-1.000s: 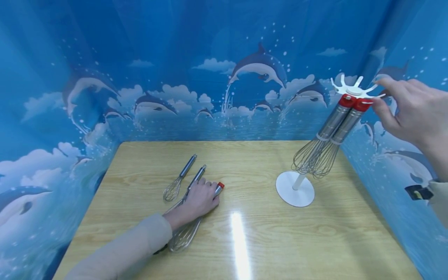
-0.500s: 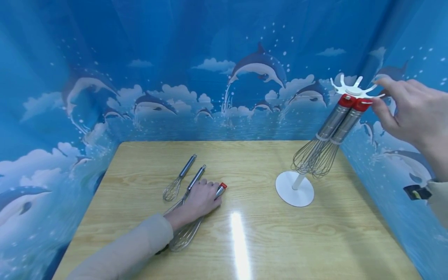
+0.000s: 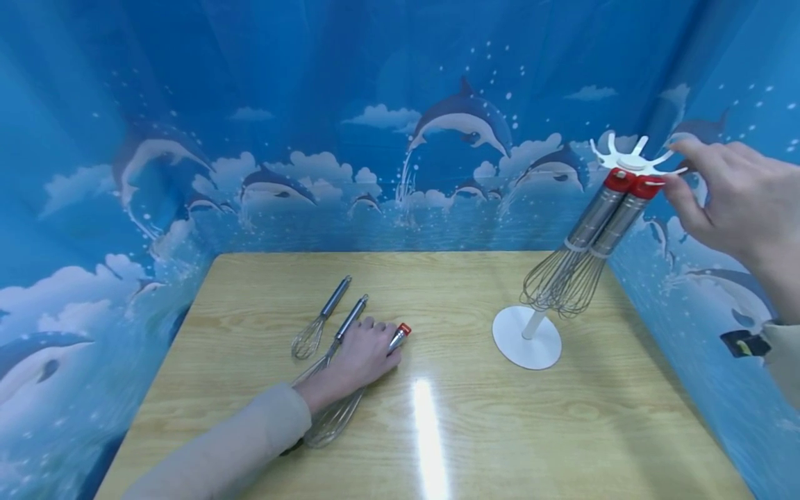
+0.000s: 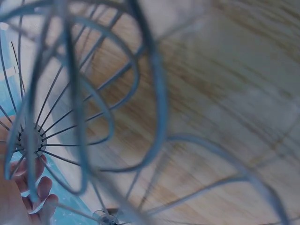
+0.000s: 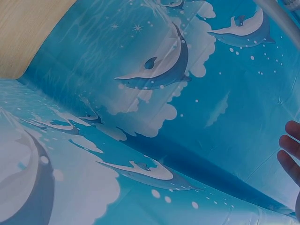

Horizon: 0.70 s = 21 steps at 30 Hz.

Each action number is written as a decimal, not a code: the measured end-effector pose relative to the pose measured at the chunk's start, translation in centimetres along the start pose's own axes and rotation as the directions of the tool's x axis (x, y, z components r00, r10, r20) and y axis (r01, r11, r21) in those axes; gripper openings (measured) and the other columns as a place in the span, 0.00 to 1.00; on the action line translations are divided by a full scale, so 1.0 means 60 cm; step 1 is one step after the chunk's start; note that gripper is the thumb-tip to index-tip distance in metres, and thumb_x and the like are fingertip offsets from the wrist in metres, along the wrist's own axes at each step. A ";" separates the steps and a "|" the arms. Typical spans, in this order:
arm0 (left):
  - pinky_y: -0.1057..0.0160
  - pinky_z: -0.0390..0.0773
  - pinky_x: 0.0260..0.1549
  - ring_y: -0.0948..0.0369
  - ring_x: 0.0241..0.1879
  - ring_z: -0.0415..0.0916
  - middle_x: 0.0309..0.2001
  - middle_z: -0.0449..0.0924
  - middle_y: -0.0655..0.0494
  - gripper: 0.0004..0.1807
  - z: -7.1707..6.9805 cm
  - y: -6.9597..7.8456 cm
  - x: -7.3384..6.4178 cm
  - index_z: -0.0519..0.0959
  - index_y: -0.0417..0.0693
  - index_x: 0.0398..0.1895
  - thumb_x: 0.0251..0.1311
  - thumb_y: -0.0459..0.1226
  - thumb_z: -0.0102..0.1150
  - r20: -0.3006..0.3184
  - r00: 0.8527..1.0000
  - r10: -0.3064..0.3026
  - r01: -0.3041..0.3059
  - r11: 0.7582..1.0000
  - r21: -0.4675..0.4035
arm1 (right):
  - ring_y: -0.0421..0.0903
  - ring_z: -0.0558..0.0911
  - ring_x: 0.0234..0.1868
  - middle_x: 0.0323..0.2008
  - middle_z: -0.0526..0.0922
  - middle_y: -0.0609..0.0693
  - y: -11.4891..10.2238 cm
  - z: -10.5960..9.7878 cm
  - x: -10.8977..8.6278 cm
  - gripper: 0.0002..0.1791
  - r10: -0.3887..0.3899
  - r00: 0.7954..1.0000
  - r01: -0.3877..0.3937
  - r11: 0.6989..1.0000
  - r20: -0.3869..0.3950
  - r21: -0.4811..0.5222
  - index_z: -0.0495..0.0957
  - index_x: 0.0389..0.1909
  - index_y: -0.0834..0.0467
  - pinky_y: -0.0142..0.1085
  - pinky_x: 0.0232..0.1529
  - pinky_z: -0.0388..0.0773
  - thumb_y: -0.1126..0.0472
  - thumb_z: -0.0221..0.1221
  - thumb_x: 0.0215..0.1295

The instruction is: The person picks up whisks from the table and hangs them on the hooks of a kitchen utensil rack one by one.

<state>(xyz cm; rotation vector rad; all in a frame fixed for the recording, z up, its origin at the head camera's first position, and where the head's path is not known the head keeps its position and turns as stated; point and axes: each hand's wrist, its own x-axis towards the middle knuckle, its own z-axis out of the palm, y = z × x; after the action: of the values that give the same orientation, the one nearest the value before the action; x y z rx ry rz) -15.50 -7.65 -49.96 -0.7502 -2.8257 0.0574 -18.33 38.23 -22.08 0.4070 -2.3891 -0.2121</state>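
My left hand (image 3: 364, 353) grips the handle of a large wire whisk (image 3: 398, 339) with a red end cap, low over the wooden table. Its wire loops (image 4: 161, 103) fill much of the left wrist view, with curled fingers (image 4: 44, 187) beyond them. At the right, my right hand (image 3: 744, 194) pinches a prong at the top of a white whisk stand (image 3: 630, 164), thumb close beside a red cap. Two red-capped whisks hang there side by side, a left one (image 3: 587, 221) and a right one (image 3: 619, 226). Only fingertips (image 5: 290, 147) show in the right wrist view.
A small whisk (image 3: 325, 311) lies on the table at left. Another slim whisk (image 3: 352, 316) lies partly under the left hand and forearm. The stand's round white base (image 3: 515, 337) rests on the table (image 3: 475, 417). Blue dolphin curtains (image 3: 387, 83) enclose the table's back and sides.
The left hand and its red-capped whisk have shifted slightly right, and the cap has come up a little. The right hand, stand and hanging whisks look the same.
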 end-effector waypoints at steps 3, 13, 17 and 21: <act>0.61 0.80 0.35 0.60 0.30 0.76 0.30 0.84 0.60 0.17 -0.003 0.003 0.001 0.83 0.51 0.42 0.65 0.54 0.65 -0.020 1.000 0.021 -0.021 1.000 -0.009 | 0.74 0.80 0.51 0.52 0.82 0.77 0.002 0.001 0.000 0.36 -0.005 1.000 0.005 1.000 -0.003 0.003 0.70 0.70 0.64 0.63 0.33 0.81 0.39 0.37 0.83; 0.63 0.76 0.31 0.61 0.28 0.75 0.27 0.82 0.61 0.16 -0.007 0.012 0.004 0.83 0.52 0.40 0.65 0.54 0.64 -0.125 0.991 0.049 -0.047 0.999 0.019 | 0.74 0.81 0.48 0.51 0.83 0.77 0.000 -0.003 0.001 0.39 -0.016 1.000 0.017 1.000 -0.016 0.009 0.71 0.69 0.65 0.62 0.31 0.80 0.36 0.34 0.82; 0.62 0.77 0.32 0.61 0.29 0.77 0.28 0.83 0.61 0.17 -0.010 0.015 0.006 0.84 0.52 0.41 0.65 0.54 0.65 -0.145 0.988 0.056 -0.053 0.998 0.028 | 0.74 0.81 0.47 0.49 0.82 0.77 -0.002 -0.004 0.000 0.44 -0.017 1.000 0.017 1.000 -0.015 0.005 0.71 0.68 0.66 0.62 0.30 0.80 0.33 0.29 0.82; 0.62 0.79 0.32 0.60 0.29 0.78 0.28 0.84 0.61 0.16 -0.012 0.017 0.008 0.84 0.52 0.40 0.63 0.54 0.68 -0.183 0.980 0.078 -0.072 0.996 0.043 | 0.74 0.80 0.45 0.49 0.82 0.77 -0.004 -0.005 0.000 0.47 -0.020 1.000 0.020 1.000 -0.013 0.001 0.71 0.67 0.67 0.61 0.28 0.78 0.31 0.26 0.81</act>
<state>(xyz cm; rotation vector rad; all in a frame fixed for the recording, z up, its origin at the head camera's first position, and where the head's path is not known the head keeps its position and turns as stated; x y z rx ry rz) -15.26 -6.53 -49.23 -0.8095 -2.6143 0.0489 -18.09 38.01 -21.88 0.4313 -2.3735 -0.2167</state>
